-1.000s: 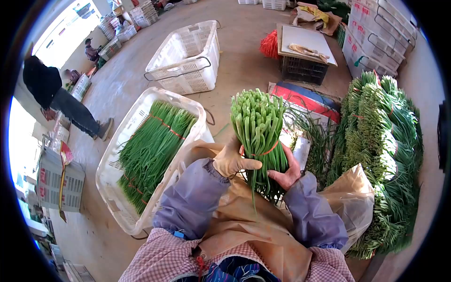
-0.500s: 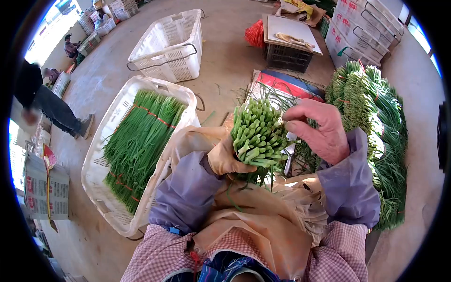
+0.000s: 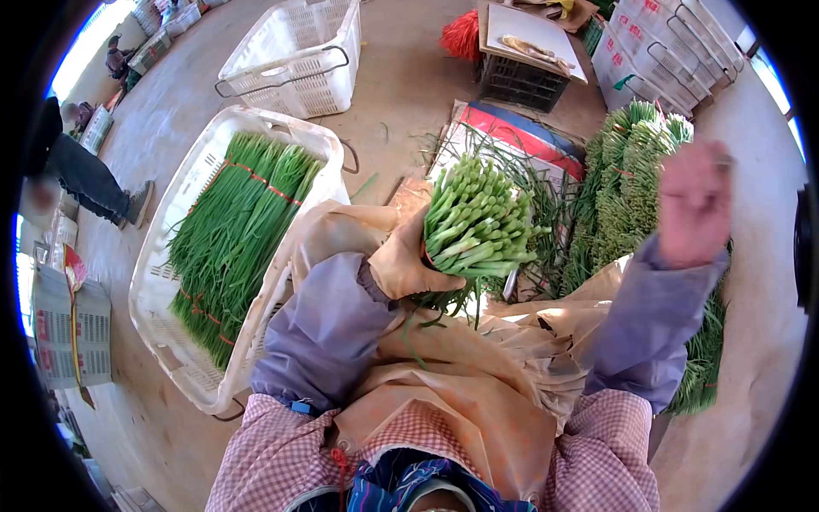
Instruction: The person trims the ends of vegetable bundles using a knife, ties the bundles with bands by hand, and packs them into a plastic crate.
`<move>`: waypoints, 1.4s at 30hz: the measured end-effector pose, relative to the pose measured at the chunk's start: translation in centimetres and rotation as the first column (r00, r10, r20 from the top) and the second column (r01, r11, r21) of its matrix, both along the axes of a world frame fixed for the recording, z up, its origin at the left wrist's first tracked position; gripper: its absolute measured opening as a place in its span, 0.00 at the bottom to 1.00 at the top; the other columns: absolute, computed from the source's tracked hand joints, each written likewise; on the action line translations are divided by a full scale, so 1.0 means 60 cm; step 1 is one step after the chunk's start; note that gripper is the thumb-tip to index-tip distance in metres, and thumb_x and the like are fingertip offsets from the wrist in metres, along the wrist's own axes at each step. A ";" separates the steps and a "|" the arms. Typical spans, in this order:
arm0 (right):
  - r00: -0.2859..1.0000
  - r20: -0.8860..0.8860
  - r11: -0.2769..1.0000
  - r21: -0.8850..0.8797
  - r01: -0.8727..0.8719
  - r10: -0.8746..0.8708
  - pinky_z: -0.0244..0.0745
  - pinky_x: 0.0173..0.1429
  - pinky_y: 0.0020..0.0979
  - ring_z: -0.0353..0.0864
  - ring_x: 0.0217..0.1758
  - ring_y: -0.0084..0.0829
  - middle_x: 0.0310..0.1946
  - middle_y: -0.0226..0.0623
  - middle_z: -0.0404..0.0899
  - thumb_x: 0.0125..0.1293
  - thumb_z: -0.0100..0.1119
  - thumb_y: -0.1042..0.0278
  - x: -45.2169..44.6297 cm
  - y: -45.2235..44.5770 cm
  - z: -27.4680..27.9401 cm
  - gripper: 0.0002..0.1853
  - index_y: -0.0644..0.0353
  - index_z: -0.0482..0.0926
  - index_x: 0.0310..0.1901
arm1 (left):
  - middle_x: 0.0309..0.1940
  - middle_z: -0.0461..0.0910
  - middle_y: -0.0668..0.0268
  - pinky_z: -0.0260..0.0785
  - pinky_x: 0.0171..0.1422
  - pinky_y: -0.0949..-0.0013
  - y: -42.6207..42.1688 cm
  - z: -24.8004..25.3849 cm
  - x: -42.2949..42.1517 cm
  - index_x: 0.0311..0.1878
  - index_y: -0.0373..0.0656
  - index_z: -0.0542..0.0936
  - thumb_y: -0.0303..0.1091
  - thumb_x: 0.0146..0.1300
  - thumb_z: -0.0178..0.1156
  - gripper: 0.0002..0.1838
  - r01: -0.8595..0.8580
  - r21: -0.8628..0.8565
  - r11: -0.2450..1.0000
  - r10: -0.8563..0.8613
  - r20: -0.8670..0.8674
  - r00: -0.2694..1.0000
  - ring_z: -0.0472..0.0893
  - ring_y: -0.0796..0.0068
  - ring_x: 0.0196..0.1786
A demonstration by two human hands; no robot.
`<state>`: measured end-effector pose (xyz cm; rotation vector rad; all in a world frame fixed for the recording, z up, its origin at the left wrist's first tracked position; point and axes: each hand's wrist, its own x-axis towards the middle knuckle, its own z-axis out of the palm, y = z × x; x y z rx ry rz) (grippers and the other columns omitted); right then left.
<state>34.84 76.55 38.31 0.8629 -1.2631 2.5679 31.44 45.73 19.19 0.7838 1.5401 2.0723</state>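
Note:
My left hand [image 3: 399,266], in a tan glove, is wrapped round a bunch of garlic chives [image 3: 478,213], its pale cut stalk ends facing up toward me. The leaves hang below over my lap, partly hidden. Raised to the right and apart from the bunch, my bare right hand [image 3: 695,205] is smeared by motion, so its fingers are unclear. It passes in front of a large pile of chives [image 3: 631,200], some tied with red bands. A narrow shiny metal strip [image 3: 510,285] shows beneath the bunch.
At left stands a white crate [image 3: 153,290] holding banded chives [image 3: 243,247]. Behind it is another white crate [image 3: 294,90]. A black crate [image 3: 522,88] bears a board [image 3: 533,38]; white crates [image 3: 653,60] are stacked at back right. A person's leg [image 3: 90,179] is at far left.
My right hand has moved away from the stalk ends, to the right and up. The left hand still grips the bunch. The view has shifted slightly.

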 end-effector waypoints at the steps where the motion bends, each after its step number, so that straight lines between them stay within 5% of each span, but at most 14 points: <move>1: 0.989 -0.129 0.994 -0.064 -0.084 0.075 0.73 0.41 0.30 0.77 0.36 0.22 0.36 0.32 0.80 0.70 0.55 0.73 -0.003 0.036 0.013 0.05 0.62 0.78 0.44 | 0.66 0.71 0.61 0.63 0.73 0.65 0.003 0.007 0.001 0.73 0.35 0.58 0.24 0.40 0.80 0.56 -0.051 -0.050 0.997 0.052 0.005 0.999 0.71 0.71 0.68; 2: 0.979 -0.100 0.954 0.223 0.198 -0.179 0.74 0.43 0.31 0.78 0.37 0.23 0.37 0.32 0.81 0.69 0.56 0.73 -0.005 0.034 0.001 0.06 0.62 0.79 0.45 | 0.65 0.72 0.61 0.63 0.73 0.65 0.006 0.021 0.004 0.73 0.35 0.58 0.24 0.39 0.80 0.56 -0.104 -0.099 0.990 0.106 0.008 0.994 0.71 0.71 0.67; 4: 0.757 -0.270 0.437 0.682 0.587 -0.596 0.76 0.46 0.32 0.79 0.40 0.25 0.40 0.32 0.82 0.68 0.58 0.73 -0.011 0.030 -0.062 0.09 0.63 0.80 0.48 | 0.63 0.73 0.59 0.65 0.72 0.66 0.015 0.022 0.005 0.71 0.32 0.59 0.26 0.40 0.79 0.54 -0.233 -0.183 0.955 0.230 -0.036 0.973 0.72 0.71 0.66; 6: 0.729 -0.436 -0.093 0.883 0.461 -0.528 0.77 0.46 0.30 0.82 0.39 0.28 0.38 0.37 0.84 0.62 0.61 0.77 -0.018 0.023 -0.159 0.09 0.61 0.84 0.44 | 0.63 0.74 0.59 0.65 0.72 0.66 0.024 0.035 0.009 0.71 0.32 0.59 0.27 0.40 0.79 0.54 -0.312 -0.200 0.929 0.313 -0.030 0.949 0.73 0.70 0.65; 7: 0.714 -0.528 -0.122 0.834 0.538 -0.459 0.77 0.42 0.28 0.82 0.38 0.25 0.35 0.38 0.85 0.62 0.62 0.75 -0.014 0.009 -0.190 0.07 0.62 0.84 0.42 | 0.63 0.74 0.58 0.65 0.72 0.66 0.028 0.041 0.009 0.71 0.32 0.59 0.27 0.41 0.79 0.54 -0.353 -0.204 0.913 0.355 -0.028 0.935 0.74 0.69 0.65; 9: 0.789 0.078 0.424 0.873 0.241 -0.609 0.75 0.38 0.25 0.81 0.32 0.22 0.29 0.35 0.85 0.66 0.62 0.73 0.005 -0.027 -0.234 0.06 0.67 0.84 0.37 | 0.62 0.75 0.57 0.67 0.71 0.65 0.035 0.038 0.012 0.71 0.32 0.59 0.29 0.43 0.79 0.52 -0.404 -0.163 0.900 0.404 -0.036 0.914 0.75 0.68 0.64; 11: 0.791 0.073 0.528 0.781 0.334 -0.607 0.73 0.37 0.23 0.80 0.31 0.20 0.27 0.33 0.83 0.68 0.62 0.72 0.021 -0.086 -0.254 0.07 0.67 0.82 0.37 | 0.61 0.75 0.57 0.67 0.70 0.65 0.042 0.028 0.007 0.70 0.33 0.59 0.30 0.43 0.79 0.52 -0.426 -0.119 0.897 0.429 0.001 0.903 0.75 0.68 0.64; 16: 0.754 -0.230 0.368 0.762 0.533 -0.616 0.74 0.35 0.24 0.79 0.27 0.23 0.26 0.36 0.80 0.65 0.63 0.77 0.039 -0.185 -0.218 0.03 0.66 0.80 0.37 | 0.56 0.79 0.55 0.71 0.65 0.64 0.035 0.025 0.006 0.67 0.35 0.64 0.39 0.42 0.80 0.50 -0.588 -0.358 0.725 0.564 -0.181 0.806 0.79 0.66 0.59; 19: 0.746 -0.415 0.272 0.747 0.606 -0.521 0.74 0.30 0.26 0.79 0.24 0.25 0.26 0.40 0.81 0.61 0.67 0.76 0.023 -0.232 -0.191 0.06 0.65 0.80 0.38 | 0.54 0.80 0.55 0.73 0.63 0.62 0.050 -0.021 -0.009 0.67 0.36 0.65 0.41 0.42 0.80 0.49 -0.567 -0.026 0.823 0.568 0.037 0.822 0.81 0.64 0.58; 28: 0.612 -0.570 0.056 0.705 0.707 -0.549 0.67 0.22 0.32 0.77 0.17 0.29 0.19 0.40 0.77 0.63 0.65 0.75 -0.029 -0.276 -0.232 0.06 0.62 0.76 0.33 | 0.50 0.82 0.53 0.74 0.58 0.59 0.047 -0.030 -0.018 0.61 0.37 0.71 0.45 0.42 0.80 0.44 -0.745 -0.031 0.666 0.739 -0.105 0.665 0.82 0.57 0.54; 31: 0.790 -0.266 0.306 0.817 0.489 -0.552 0.65 0.21 0.29 0.75 0.17 0.20 0.18 0.33 0.77 0.66 0.60 0.76 -0.021 -0.265 -0.220 0.04 0.63 0.77 0.33 | 0.50 0.82 0.54 0.73 0.59 0.59 0.045 -0.036 -0.019 0.61 0.37 0.71 0.44 0.42 0.80 0.44 -0.724 -0.003 0.690 0.721 -0.083 0.688 0.82 0.57 0.54; 33: 0.877 0.340 0.821 0.563 0.098 -0.338 0.66 0.21 0.20 0.72 0.18 0.16 0.20 0.29 0.78 0.69 0.56 0.76 -0.005 -0.238 -0.185 0.06 0.64 0.78 0.32 | 0.50 0.82 0.54 0.73 0.59 0.60 0.046 -0.038 -0.015 0.62 0.38 0.71 0.43 0.41 0.79 0.44 -0.701 -0.007 0.714 0.700 -0.040 0.713 0.82 0.58 0.54; 35: 0.922 0.352 0.907 0.421 0.001 -0.164 0.67 0.22 0.19 0.72 0.18 0.16 0.20 0.31 0.77 0.69 0.56 0.76 0.004 -0.194 -0.186 0.06 0.64 0.78 0.32 | 0.50 0.82 0.54 0.73 0.60 0.60 0.037 -0.032 -0.011 0.62 0.37 0.70 0.40 0.41 0.80 0.44 -0.722 -0.126 0.680 0.711 -0.124 0.692 0.82 0.59 0.54; 42: 0.717 -0.357 0.180 0.812 0.555 -0.599 0.69 0.24 0.34 0.79 0.20 0.33 0.19 0.41 0.77 0.64 0.65 0.73 -0.002 -0.255 -0.228 0.05 0.62 0.77 0.35 | 0.49 0.82 0.55 0.74 0.58 0.62 0.056 -0.033 -0.013 0.61 0.35 0.70 0.37 0.41 0.80 0.43 -0.731 -0.067 0.680 0.722 -0.113 0.682 0.83 0.61 0.52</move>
